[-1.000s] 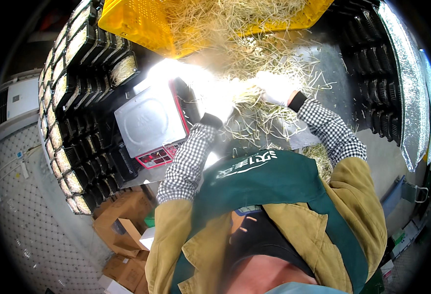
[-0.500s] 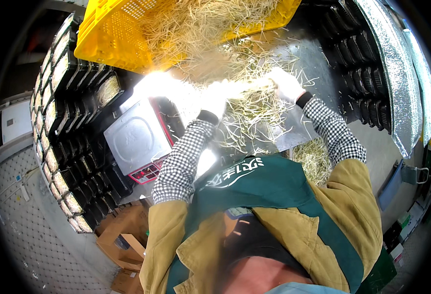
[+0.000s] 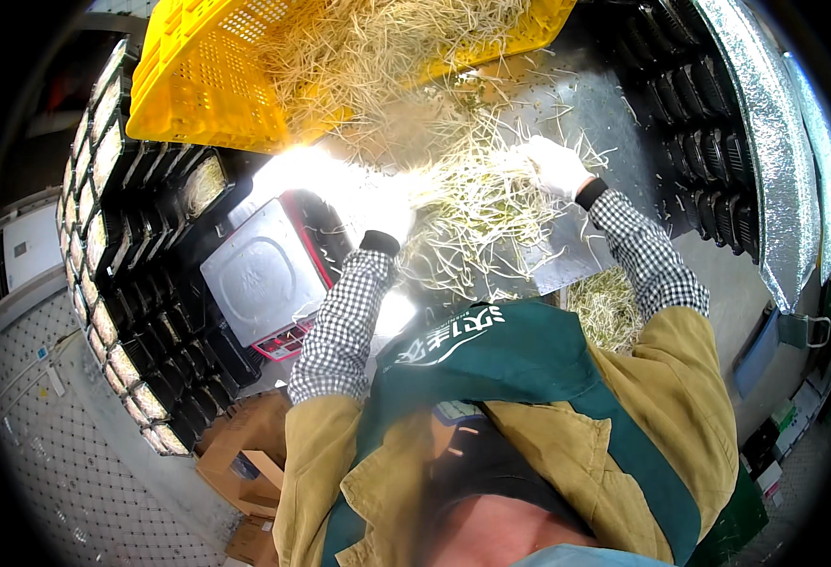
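Lying between the two hands, the loose sprouts point(image 3: 486, 203) spread over the metal table point(image 3: 623, 142), just in front of the apron point(image 3: 491, 354). The heap's long axis runs away from the body, toward the yellow crate point(image 3: 209, 99); single strands cross every which way, many of them sideways from hand to hand. The right hand point(image 3: 559, 170), in a white glove, is at the heap's far right edge, its fingertips pointing left and touching the strands; the fingers look close together, though I cannot tell whether they pinch any. The left hand point(image 3: 384, 210) is at the left edge, between the heap and the scale point(image 3: 269, 272). Glare washes out its fingers, so I cannot tell their state or their contact. Neither hand looks clearly nearer the heap.
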`<move>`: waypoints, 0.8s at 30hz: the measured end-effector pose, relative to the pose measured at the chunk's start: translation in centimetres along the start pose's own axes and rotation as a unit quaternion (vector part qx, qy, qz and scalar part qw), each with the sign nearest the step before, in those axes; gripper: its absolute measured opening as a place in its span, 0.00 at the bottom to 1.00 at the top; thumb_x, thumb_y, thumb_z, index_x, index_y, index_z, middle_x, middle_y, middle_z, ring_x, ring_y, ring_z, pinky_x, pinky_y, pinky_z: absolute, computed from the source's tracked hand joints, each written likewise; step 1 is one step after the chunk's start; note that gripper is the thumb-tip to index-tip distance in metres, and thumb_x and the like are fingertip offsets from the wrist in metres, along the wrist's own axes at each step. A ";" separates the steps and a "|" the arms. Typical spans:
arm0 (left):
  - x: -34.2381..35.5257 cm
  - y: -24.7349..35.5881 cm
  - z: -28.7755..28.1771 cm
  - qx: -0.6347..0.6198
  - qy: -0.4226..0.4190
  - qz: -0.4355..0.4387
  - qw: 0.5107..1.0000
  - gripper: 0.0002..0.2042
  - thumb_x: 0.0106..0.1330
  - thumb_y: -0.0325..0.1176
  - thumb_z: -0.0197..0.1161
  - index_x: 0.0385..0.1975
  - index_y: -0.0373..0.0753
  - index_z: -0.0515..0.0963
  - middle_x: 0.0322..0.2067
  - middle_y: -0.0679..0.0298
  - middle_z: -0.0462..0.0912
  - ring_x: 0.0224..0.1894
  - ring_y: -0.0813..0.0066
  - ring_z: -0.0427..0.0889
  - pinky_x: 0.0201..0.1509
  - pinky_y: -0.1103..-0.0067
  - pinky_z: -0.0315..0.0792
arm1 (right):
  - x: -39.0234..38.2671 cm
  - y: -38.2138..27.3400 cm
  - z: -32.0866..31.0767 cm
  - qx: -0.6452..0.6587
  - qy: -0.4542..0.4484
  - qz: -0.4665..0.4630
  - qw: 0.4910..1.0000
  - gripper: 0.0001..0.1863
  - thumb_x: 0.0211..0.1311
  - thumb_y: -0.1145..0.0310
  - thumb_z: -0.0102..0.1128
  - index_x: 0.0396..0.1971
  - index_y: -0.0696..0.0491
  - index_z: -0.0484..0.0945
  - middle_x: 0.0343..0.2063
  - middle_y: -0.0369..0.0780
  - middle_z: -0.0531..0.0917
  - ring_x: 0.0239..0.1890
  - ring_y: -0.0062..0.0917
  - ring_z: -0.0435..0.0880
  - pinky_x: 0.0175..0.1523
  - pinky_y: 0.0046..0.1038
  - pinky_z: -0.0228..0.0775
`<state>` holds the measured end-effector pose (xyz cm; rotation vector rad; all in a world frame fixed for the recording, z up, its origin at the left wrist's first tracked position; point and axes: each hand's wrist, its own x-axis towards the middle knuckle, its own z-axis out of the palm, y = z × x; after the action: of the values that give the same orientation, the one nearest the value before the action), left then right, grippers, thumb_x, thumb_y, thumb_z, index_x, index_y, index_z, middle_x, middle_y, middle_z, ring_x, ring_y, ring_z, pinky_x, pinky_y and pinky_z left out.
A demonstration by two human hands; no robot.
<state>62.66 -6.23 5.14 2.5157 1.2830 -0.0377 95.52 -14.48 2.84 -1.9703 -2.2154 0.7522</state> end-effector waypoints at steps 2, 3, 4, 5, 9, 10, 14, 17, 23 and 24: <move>-0.5 0.6 0.8 -0.103 -0.001 -0.045 0.994 0.13 0.64 0.29 0.51 0.44 0.34 0.78 0.44 0.44 0.80 0.46 0.48 0.80 0.51 0.62 0.74 | -1.2 -1.2 0.3 -0.020 0.087 -0.002 0.996 0.34 0.51 0.70 0.63 0.62 0.48 0.68 0.52 0.44 0.77 0.53 0.38 0.77 0.57 0.35 0.72; -0.7 0.5 1.7 -0.037 -0.028 -0.049 0.998 0.14 0.66 0.29 0.48 0.45 0.32 0.77 0.44 0.44 0.80 0.48 0.50 0.79 0.52 0.64 0.74 | -1.6 -1.6 0.7 -0.037 0.099 0.007 0.994 0.35 0.51 0.69 0.64 0.63 0.47 0.67 0.54 0.43 0.76 0.54 0.38 0.77 0.60 0.33 0.70; -1.0 0.4 2.4 0.028 -0.056 -0.051 0.997 0.14 0.68 0.28 0.46 0.46 0.31 0.77 0.45 0.44 0.80 0.49 0.52 0.79 0.53 0.66 0.74 | -2.0 -2.0 1.0 -0.054 0.110 0.016 0.992 0.37 0.50 0.68 0.66 0.64 0.46 0.66 0.57 0.42 0.75 0.55 0.37 0.76 0.62 0.32 0.68; -0.9 -0.1 3.1 0.003 -0.058 -0.059 0.997 0.15 0.63 0.29 0.52 0.47 0.33 0.76 0.44 0.45 0.80 0.49 0.50 0.79 0.53 0.64 0.74 | -2.1 -1.6 1.8 -0.034 0.099 0.022 0.994 0.38 0.50 0.68 0.66 0.65 0.46 0.66 0.57 0.42 0.75 0.55 0.37 0.76 0.62 0.31 0.68; -1.3 1.4 0.5 -0.370 -0.052 -0.069 0.925 0.21 0.53 0.24 0.60 0.50 0.36 0.73 0.45 0.53 0.82 0.49 0.57 0.81 0.51 0.71 0.75 | -2.9 -0.9 2.1 0.105 0.098 0.069 0.987 0.35 0.49 0.69 0.66 0.62 0.49 0.69 0.54 0.44 0.77 0.55 0.36 0.77 0.61 0.30 0.68; -1.4 0.9 1.8 -0.559 -0.060 -0.080 0.823 0.22 0.53 0.21 0.59 0.52 0.35 0.73 0.46 0.54 0.82 0.49 0.59 0.81 0.51 0.74 0.75 | -3.4 -1.9 0.9 0.148 0.115 0.071 0.980 0.32 0.50 0.69 0.65 0.59 0.50 0.70 0.50 0.44 0.78 0.52 0.35 0.78 0.59 0.30 0.69; -1.7 3.2 4.3 -0.581 -0.075 -0.035 0.810 0.23 0.63 0.22 0.59 0.59 0.36 0.70 0.49 0.61 0.81 0.51 0.69 0.80 0.54 0.80 0.74 | -3.2 -1.3 5.1 0.369 0.134 0.062 0.917 0.26 0.54 0.65 0.67 0.55 0.54 0.74 0.54 0.43 0.78 0.56 0.30 0.77 0.62 0.29 0.66; -2.3 6.4 4.7 -0.803 -0.207 -0.228 0.511 0.18 0.70 0.35 0.60 0.57 0.38 0.72 0.49 0.63 0.80 0.49 0.70 0.79 0.54 0.75 0.73 | -2.5 -6.0 4.2 0.390 0.085 0.006 0.917 0.39 0.54 0.57 0.70 0.63 0.60 0.66 0.60 0.48 0.73 0.65 0.33 0.69 0.69 0.34 0.58; -3.6 8.3 3.7 -0.711 -0.172 -0.179 0.658 0.18 0.73 0.44 0.50 0.51 0.37 0.76 0.43 0.59 0.83 0.45 0.66 0.81 0.52 0.71 0.74 | -2.2 -13.7 5.6 0.006 0.171 0.151 0.974 0.38 0.52 0.55 0.66 0.59 0.63 0.69 0.53 0.54 0.76 0.57 0.46 0.74 0.64 0.42 0.63; -3.6 7.6 4.8 -0.599 -0.178 -0.109 0.773 0.18 0.73 0.43 0.50 0.50 0.37 0.77 0.42 0.55 0.83 0.45 0.62 0.81 0.52 0.70 0.74 | -1.4 -14.2 5.7 -0.022 0.141 0.141 0.980 0.35 0.54 0.56 0.63 0.58 0.62 0.70 0.51 0.54 0.77 0.54 0.47 0.75 0.61 0.43 0.65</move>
<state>67.12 -14.62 3.22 1.1764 0.9301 0.1867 80.68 -18.26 4.06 -2.2776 -1.8335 0.4168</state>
